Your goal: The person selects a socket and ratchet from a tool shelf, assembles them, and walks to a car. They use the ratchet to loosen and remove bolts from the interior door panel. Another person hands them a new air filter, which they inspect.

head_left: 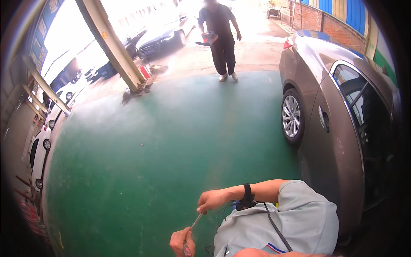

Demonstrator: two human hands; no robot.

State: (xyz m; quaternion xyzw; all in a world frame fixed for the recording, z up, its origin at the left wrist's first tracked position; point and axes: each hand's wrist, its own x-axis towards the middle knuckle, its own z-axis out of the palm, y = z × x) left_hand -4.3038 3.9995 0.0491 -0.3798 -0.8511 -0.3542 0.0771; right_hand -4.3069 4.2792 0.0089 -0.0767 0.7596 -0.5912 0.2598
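My left hand (182, 242), near the bottom edge, is closed round the dark and reddish handle of what looks like a screwdriver (196, 221). Its slim metal shaft slants up and to the right. At the shaft's far end, the fingers of my right hand (212, 200) are closed on it. A black band (247, 196) circles my right wrist. Thin dark wires (221, 214) hang between my hands and my grey shirt (278, 225).
A brown car (314, 141) stands close on the right, its rear wheel (292, 115) on the green floor (141, 158). Ahead, a person (220, 38) in dark clothes carries a red and grey tool (209, 38). A slanting post (111, 45) rises beside a red extinguisher (144, 72).
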